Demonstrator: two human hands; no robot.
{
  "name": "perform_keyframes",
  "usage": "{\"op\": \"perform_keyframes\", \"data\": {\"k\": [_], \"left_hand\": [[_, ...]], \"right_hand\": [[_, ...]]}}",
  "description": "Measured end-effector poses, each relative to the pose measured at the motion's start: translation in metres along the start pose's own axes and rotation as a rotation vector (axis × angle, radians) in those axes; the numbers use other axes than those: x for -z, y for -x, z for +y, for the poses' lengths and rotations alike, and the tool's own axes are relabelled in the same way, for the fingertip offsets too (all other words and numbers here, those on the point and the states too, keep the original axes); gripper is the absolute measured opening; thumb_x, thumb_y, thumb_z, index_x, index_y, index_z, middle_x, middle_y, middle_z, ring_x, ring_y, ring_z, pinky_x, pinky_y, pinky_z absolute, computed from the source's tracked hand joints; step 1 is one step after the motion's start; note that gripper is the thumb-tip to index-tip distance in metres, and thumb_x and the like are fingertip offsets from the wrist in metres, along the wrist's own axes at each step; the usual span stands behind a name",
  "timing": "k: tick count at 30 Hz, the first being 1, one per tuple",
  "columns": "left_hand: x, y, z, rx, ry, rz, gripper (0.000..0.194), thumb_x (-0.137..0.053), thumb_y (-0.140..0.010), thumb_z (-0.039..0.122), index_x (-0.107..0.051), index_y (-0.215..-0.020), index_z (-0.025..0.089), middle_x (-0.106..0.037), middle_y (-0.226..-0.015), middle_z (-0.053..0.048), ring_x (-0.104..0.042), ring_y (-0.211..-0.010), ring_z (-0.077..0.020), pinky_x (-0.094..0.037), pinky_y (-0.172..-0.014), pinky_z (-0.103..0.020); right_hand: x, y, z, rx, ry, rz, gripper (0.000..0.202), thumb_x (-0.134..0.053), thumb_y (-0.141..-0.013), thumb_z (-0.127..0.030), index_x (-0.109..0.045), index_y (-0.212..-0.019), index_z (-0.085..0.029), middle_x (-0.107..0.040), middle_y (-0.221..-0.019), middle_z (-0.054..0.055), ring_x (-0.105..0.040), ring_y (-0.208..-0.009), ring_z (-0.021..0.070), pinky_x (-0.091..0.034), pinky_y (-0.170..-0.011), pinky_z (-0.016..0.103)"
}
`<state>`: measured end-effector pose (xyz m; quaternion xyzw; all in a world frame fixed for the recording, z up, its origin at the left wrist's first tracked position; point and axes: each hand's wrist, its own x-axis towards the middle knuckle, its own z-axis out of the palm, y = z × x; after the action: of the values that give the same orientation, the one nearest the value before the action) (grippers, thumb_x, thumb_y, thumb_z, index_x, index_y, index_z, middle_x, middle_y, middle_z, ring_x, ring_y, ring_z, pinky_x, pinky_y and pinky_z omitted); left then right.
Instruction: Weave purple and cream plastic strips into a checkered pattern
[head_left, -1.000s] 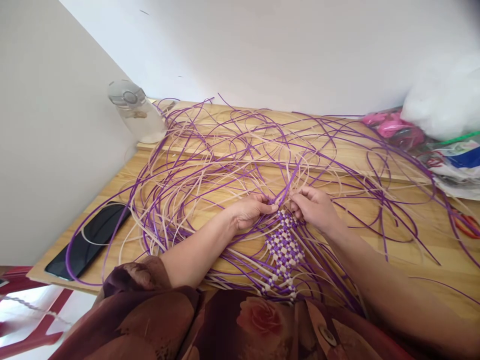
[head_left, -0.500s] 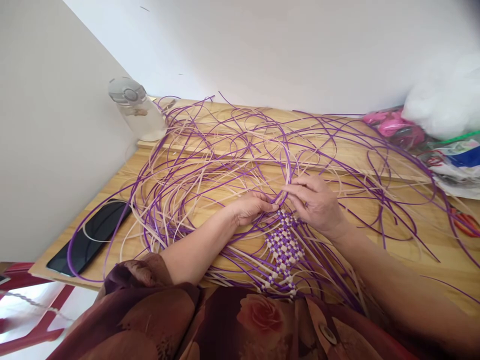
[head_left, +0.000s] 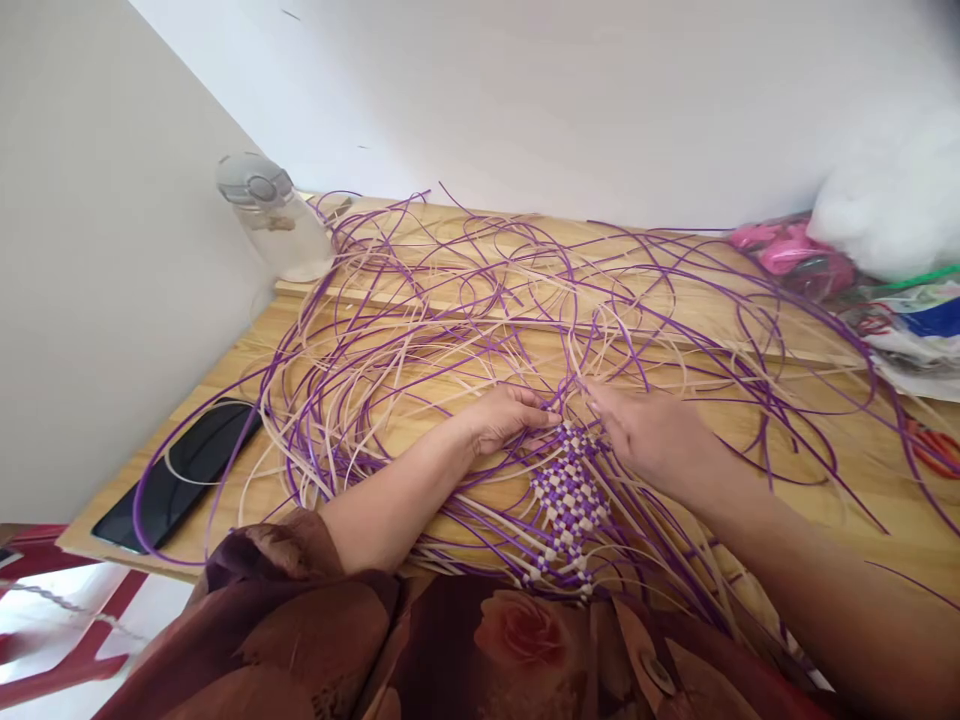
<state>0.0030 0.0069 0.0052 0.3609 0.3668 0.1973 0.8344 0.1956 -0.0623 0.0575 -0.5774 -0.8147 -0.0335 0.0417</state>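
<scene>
A woven piece (head_left: pixel 568 495) in a purple and cream checker pattern lies on the table before me, with long strips running out from its sides and top. At its upper edge my left hand (head_left: pixel 510 418) is closed, thumb and forefinger pinching purple strips where they leave the weave. Just right of that spot is my right hand (head_left: pixel 641 430), blurred by motion. Its fingertips are beside the cream and purple strips (head_left: pixel 574 355) rising from the top of the weave; whether they grip any is smeared.
Loose purple and cream strips sprawl over the wooden table (head_left: pixel 817 520). A black phone (head_left: pixel 176 480) lies at left, partly under strips. A clear bottle (head_left: pixel 281 225) stands in the back left corner. At right are plastic bags (head_left: pixel 892 210), a pink bundle (head_left: pixel 787 248) and orange-handled scissors (head_left: pixel 934 447).
My right hand has turned and shifted slightly right and down, its fingers now blurred. The upright bunch of strips it held has spread and dropped. My left hand has barely moved.
</scene>
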Motion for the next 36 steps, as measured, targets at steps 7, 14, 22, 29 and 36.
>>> {"op": "perform_keyframes", "data": {"k": [7,14,22,29,36], "left_hand": [[-0.002,0.002,0.000,-0.027,-0.034,-0.040,0.039,-0.091,-0.048,0.029,-0.065,-0.068,0.008,-0.065,-0.067,-0.005,-0.059,-0.055,-0.0106,-0.049,-0.053,-0.024],[-0.011,0.001,-0.012,-0.100,-0.155,0.065,0.038,-0.088,-0.052,0.037,-0.063,-0.064,0.011,-0.056,-0.053,0.002,-0.044,-0.042,-0.0045,-0.030,-0.042,-0.019],[-0.020,0.002,-0.012,-0.119,-0.167,0.201,0.027,-0.083,-0.059,0.029,-0.068,-0.074,0.011,-0.061,-0.057,0.000,-0.051,-0.043,-0.0075,-0.040,-0.045,-0.021],[-0.011,-0.002,-0.015,-0.141,-0.202,0.155,0.028,-0.083,-0.057,0.029,-0.068,-0.073,0.012,-0.063,-0.059,0.000,-0.052,-0.045,-0.0082,-0.041,-0.048,-0.022],[-0.010,-0.001,-0.016,-0.186,-0.147,0.112,0.032,-0.083,-0.053,0.021,-0.071,-0.081,0.013,-0.067,-0.068,0.000,-0.057,-0.054,-0.0088,-0.045,-0.055,-0.021]], "right_hand": [[0.012,-0.002,-0.024,-0.360,-0.864,-0.578,0.062,-0.029,-0.100,-0.026,-0.005,-0.157,-0.023,-0.067,-0.063,-0.002,-0.061,-0.043,0.0144,-0.044,-0.045,0.022],[0.012,-0.011,-0.039,-0.510,-1.048,-0.702,0.074,-0.035,-0.099,-0.022,0.014,-0.154,-0.023,-0.063,-0.057,-0.003,-0.060,-0.040,0.0162,-0.033,-0.034,0.018],[0.000,-0.015,-0.003,-0.142,-0.447,-0.230,0.037,-0.040,-0.095,-0.024,-0.062,-0.124,-0.021,-0.069,-0.078,0.005,-0.064,-0.069,0.0183,-0.044,-0.062,0.027],[0.007,-0.020,0.011,0.309,-0.158,0.010,0.028,-0.045,-0.094,-0.023,-0.063,-0.074,-0.016,-0.061,-0.080,0.007,-0.052,-0.082,0.0198,-0.036,-0.080,0.033],[0.003,-0.045,0.006,-0.003,-0.395,-0.050,0.023,-0.051,-0.092,-0.031,-0.065,-0.081,-0.018,-0.062,-0.068,0.000,-0.052,-0.060,0.0132,-0.030,-0.059,0.025]]}}
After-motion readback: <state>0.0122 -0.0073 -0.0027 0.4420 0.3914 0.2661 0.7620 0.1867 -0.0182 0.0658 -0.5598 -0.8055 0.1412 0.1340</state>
